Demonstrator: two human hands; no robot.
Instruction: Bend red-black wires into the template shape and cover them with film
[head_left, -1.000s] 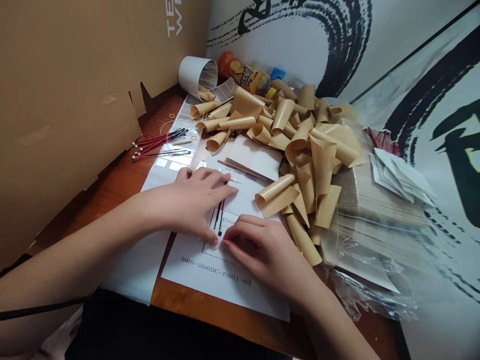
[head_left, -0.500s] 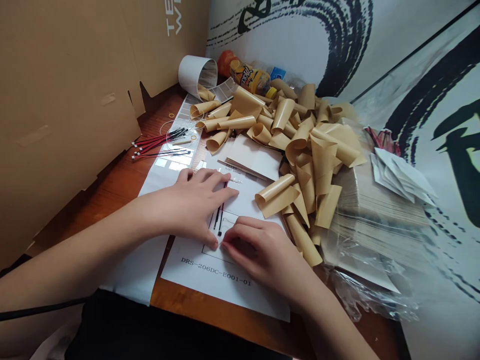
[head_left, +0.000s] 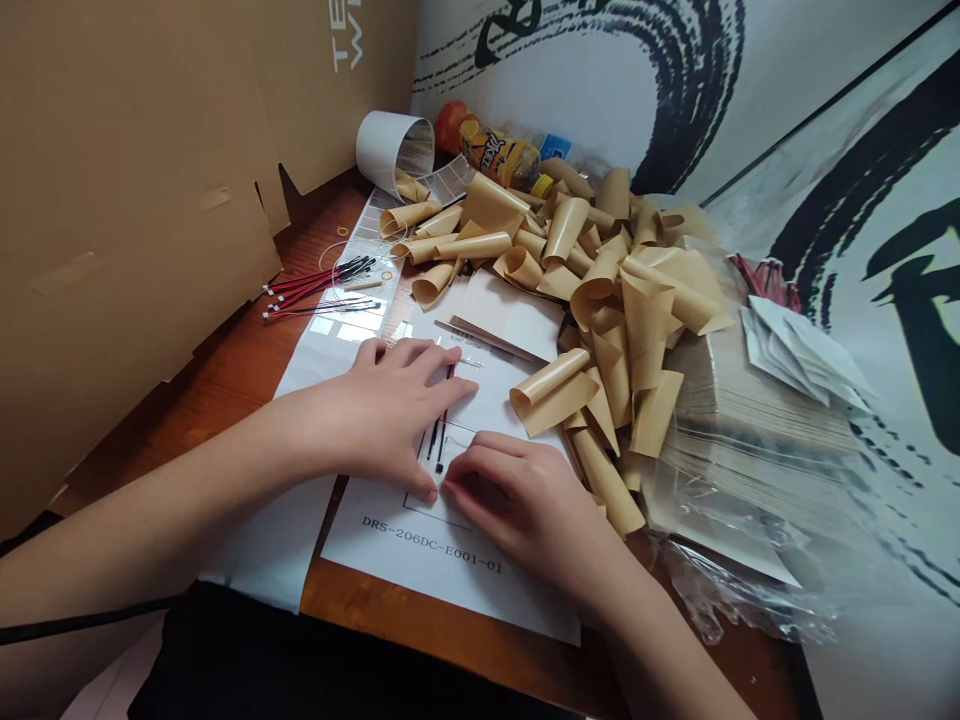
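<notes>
My left hand (head_left: pixel 394 405) lies palm down with its fingers spread over a printed white sheet (head_left: pixel 360 500). Between its thumb and index finger shows a thin red and black wire cable (head_left: pixel 440 440), which runs lengthwise on the sheet and is partly covered by the fingers. Close to the left thumb tip, my right hand (head_left: pixel 521 490) has its fingers pinched together beside the cable's black lower end. Whatever sits in that pinch is too small or hidden to make out. Printed on the sheet are a box outline and the line "DRS-206DC-E001-01".
Loose red and black cables (head_left: pixel 311 290) lie at the left on a label strip (head_left: pixel 367 325). Curled brown paper pieces (head_left: pixel 570 230) heap up behind a small card stack (head_left: pixel 510 315). Bagged cardboard (head_left: pixel 750 430) stands right, a tall carton (head_left: pixel 135 180) left, and a drink bottle (head_left: pixel 499 150) at the back.
</notes>
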